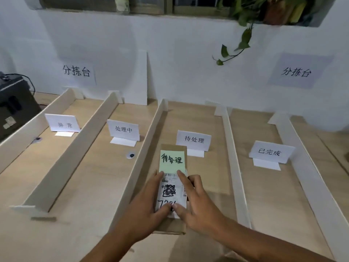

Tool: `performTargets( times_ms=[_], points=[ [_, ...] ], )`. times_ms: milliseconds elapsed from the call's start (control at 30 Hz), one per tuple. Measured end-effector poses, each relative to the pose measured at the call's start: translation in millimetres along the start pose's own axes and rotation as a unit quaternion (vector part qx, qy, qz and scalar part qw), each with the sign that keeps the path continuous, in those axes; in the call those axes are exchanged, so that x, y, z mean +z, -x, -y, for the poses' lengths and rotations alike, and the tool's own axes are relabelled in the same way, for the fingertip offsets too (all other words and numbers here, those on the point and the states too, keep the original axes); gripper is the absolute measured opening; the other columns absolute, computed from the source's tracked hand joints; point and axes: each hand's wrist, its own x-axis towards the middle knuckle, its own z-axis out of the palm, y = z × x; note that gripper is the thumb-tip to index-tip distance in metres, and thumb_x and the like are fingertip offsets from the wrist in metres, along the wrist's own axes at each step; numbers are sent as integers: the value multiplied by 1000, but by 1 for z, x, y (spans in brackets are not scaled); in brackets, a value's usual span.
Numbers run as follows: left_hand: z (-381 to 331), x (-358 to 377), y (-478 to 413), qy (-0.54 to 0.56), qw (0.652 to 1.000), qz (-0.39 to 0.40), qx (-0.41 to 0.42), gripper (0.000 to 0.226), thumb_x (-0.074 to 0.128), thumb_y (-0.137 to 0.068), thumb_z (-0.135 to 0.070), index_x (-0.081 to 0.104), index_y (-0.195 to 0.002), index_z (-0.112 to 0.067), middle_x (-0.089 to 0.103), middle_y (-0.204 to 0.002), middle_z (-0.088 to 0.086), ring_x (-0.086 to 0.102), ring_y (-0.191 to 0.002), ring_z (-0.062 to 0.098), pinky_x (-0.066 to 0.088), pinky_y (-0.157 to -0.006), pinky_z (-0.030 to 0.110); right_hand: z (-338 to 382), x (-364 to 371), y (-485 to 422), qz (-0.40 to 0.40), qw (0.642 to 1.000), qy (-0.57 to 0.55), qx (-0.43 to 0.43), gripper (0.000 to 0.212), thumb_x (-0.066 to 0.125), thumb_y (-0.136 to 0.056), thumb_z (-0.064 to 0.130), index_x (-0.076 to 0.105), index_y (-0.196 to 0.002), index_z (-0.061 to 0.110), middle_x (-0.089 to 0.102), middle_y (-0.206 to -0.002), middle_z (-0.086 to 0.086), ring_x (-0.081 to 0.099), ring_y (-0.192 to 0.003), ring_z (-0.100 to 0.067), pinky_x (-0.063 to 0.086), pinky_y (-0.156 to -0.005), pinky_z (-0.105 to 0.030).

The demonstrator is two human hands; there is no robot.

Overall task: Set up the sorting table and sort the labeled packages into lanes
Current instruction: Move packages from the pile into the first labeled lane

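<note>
A brown cardboard package (171, 225) is seen lying flat on the wooden table (85, 186), in the lane bounded by a white divider (149, 148) at its 9 o'clock side and another divider (233, 157) at its 3 o'clock side. It is placed just at 6 o'clock of the standing lane sign 待处理 (194, 139). A green note (171, 160) is stuck at the package's 12 o'clock end, with a white shipping label (171, 188) below it. The left hand (147, 203) is laid on the package from 7 o'clock and the right hand (196, 203) from 5 o'clock. Both index fingers are stretched straight along the label's side edges, their tips reaching the note's lower edge; the thumbs are laid flat on the label's 6 o'clock end, tip touching tip, so the label is framed between them. The right hand's remaining fingers are bent down over the package's 3 o'clock edge; those of the left hand are hidden. Further signs, 异常 (63, 124), 处理中 (123, 129) and 已完成 (269, 152), are stood in the neighbouring lanes.
</note>
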Motion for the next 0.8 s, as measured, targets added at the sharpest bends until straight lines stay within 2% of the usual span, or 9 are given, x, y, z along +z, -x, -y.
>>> performTargets(
  times_ms=[167,267,333,433,500,567,633,733,800],
  points=[
    [70,9,-96,-8,998,51,-21,86,56,-81,-58,12,-155,-52,15,-158,-38,32,-141,-7,30,-109,15,-63,35,-81,3,998,2,59,88,49,-91,62,11,-162,28,26,-131,6,45,-119,-10,47,-103,-34],
    [114,18,-145,-14,999,26,-30,84,57,-78,-54,27,-155,-38,20,-141,-56,35,-129,-21,26,-99,-2,-101,62,-133,18,995,7,93,88,51,-89,62,13,-162,29,27,-134,3,50,-117,-16,52,-97,-41],
    [141,28,-169,-8,998,19,-56,83,59,-77,-48,32,-153,-30,32,-137,-51,35,-121,-30,28,-90,-8,-126,82,-160,36,993,33,112,88,46,-87,67,8,-160,35,26,-134,5,55,-112,-20,56,-89,-45],
    [167,41,-188,21,992,45,-119,79,61,-82,-33,26,-153,-30,45,-141,-22,45,-125,-17,39,-93,1,-156,109,-182,70,988,75,115,87,43,-86,68,6,-158,35,25,-134,4,54,-112,-25,58,-83,-43],
    [178,48,-189,22,987,54,-153,77,60,-88,-21,22,-155,-26,38,-156,-9,45,-137,4,44,-110,26,-168,125,-187,81,986,96,107,87,42,-86,68,9,-158,33,27,-134,3,54,-111,-26,58,-82,-45],
    [181,50,-190,11,985,49,-162,80,58,-89,-25,18,-158,-25,27,-164,-4,37,-145,13,41,-115,40,-176,134,-189,70,986,113,97,87,41,-86,69,9,-158,33,29,-134,3,54,-109,-26,59,-80,-45],
    [180,50,-193,-7,985,48,-166,82,55,-89,-31,13,-160,-26,16,-168,-6,32,-148,13,39,-117,41,-176,133,-193,69,985,132,89,86,38,-87,69,8,-158,32,30,-133,2,52,-110,-26,59,-83,-45],
    [174,49,-191,-46,985,38,-162,78,55,-97,-26,11,-162,-24,3,-171,-7,18,-153,11,23,-118,25,-160,117,-187,67,983,135,106,82,30,-89,71,8,-159,34,29,-134,2,49,-117,-24,55,-92,-42],
    [158,43,-183,-78,987,20,-140,74,54,-100,-24,13,-162,-21,2,-171,-6,9,-155,10,18,-118,24,-143,98,-172,50,985,114,123,79,32,-91,68,12,-160,34,30,-133,3,45,-120,-20,49,-96,-38]
  ],
)
